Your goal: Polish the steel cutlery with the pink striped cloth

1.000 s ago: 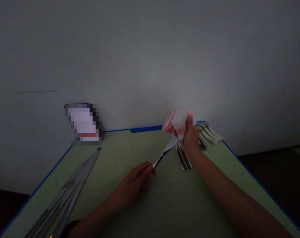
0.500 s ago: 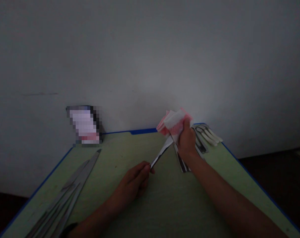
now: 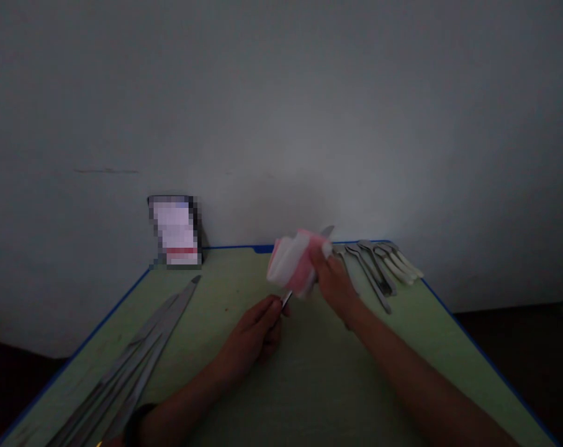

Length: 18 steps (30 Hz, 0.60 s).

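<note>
My left hand (image 3: 256, 329) is closed around the handle of a table knife (image 3: 287, 301), which slants up and away to the right over the middle of the table. A pink and white cloth (image 3: 293, 264) is wrapped about the blade, held in my closed right hand (image 3: 332, 279). The blade's tip pokes out past the cloth's upper edge; the rest of the blade is hidden in the folds. Several spoons (image 3: 372, 273) lie to the right of my right hand, some with white handles.
Several knives (image 3: 141, 354) lie in an overlapping bunch on the left of the pale green table (image 3: 216, 298), which has a blue edge. A blurred-out phone-like screen (image 3: 176, 230) leans against the grey wall (image 3: 281, 124) at the back left.
My right hand has slid the cloth down the blade toward my left hand, baring the tip. My left hand still grips the handle. The view has shifted slightly.
</note>
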Each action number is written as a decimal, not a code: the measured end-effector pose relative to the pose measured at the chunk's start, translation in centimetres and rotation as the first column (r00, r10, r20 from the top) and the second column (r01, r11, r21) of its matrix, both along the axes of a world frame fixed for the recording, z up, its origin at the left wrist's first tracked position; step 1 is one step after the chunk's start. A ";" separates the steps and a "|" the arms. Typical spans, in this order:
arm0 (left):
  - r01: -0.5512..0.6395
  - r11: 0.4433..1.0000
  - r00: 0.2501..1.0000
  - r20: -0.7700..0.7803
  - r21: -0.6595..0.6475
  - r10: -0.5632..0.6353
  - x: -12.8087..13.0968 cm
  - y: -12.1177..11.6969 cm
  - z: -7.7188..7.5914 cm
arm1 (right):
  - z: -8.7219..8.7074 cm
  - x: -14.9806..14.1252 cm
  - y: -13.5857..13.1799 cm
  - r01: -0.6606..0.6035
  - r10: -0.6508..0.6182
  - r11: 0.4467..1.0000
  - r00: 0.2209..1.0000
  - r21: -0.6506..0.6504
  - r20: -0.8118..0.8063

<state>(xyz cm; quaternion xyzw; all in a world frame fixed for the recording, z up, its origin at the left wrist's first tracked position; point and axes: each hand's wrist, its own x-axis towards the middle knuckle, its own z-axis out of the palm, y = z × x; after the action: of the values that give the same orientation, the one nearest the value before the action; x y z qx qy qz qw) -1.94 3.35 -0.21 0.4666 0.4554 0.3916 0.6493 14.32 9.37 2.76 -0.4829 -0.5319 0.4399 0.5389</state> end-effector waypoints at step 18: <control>0.257 0.908 0.727 -0.685 0.332 0.045 1.1 -1.6 0.9 | -4.6 -2.3 -0.5 0.182 -0.212 0.968 0.963 -0.175 -0.170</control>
<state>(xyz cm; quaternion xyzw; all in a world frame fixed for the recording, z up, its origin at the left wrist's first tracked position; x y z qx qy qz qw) -0.87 1.76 0.68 0.7264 0.5412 0.2406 0.3486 11.98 8.85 -1.85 -0.5312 -0.3917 0.4682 0.5876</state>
